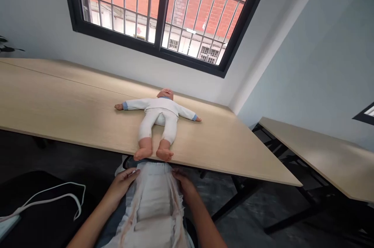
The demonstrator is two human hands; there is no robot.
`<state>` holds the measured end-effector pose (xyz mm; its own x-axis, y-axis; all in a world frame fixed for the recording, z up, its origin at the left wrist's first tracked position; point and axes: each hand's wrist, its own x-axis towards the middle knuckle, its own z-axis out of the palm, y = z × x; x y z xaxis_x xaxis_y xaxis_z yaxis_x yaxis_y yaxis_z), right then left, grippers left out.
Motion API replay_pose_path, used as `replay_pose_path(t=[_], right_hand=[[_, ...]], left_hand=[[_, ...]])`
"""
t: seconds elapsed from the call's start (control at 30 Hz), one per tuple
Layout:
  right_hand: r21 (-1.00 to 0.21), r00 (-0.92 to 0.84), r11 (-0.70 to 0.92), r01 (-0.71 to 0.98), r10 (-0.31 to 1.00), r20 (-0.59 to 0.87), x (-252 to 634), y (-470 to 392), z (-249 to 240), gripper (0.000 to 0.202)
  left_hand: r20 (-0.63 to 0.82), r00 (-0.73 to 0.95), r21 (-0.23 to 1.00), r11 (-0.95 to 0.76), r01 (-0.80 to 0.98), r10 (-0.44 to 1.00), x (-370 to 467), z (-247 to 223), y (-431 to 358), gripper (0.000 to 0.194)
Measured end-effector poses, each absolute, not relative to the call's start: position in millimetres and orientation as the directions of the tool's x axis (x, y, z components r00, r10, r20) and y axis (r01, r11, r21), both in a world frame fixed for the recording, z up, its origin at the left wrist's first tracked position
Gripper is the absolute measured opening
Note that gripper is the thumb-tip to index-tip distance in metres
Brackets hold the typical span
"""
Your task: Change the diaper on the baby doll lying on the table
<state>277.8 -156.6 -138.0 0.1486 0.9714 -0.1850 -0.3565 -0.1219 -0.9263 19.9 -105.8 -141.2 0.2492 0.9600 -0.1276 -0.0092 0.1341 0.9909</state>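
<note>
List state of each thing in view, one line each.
Diaper: unfolded, held at both edges
Doll: on its back, clothed, arms spread
Left hand: pinching diaper's left edge
Right hand: gripping diaper's right edge
White cable: loosely looped
Window: barred; open or shut unclear

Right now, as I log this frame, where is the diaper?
In the head view, the diaper is at bottom centre, spread between the left hand and right hand, just below the doll's feet at the table edge.
</note>
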Motion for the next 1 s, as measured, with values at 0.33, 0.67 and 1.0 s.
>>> replay_pose_path(t=[0.33, 0.67, 1.0], right_hand=[[-0.963, 0.355, -0.085, -0.257, 0.918, -0.176, 279, -162, -140, 0.034], [-0.991, 0.419, -0.041, -0.131, 0.903, -0.093, 285, -159, -153, 0.033], [-0.998, 0.526, -0.024, -0.066, 0.849, -0.055, 290, -162, -158, 0.018]], left_hand=[[-0.156, 0.252, 0.981, 0.121, 0.151, 0.955, -12, -166, -101, 0.053], [-0.031, 0.123, 0.923, -0.019, 0.385, 0.992, -35, -171, -100, 0.064], [-0.092, 0.161, 0.889, 0.009, 0.457, 0.983, -41, -172, -106, 0.069]])
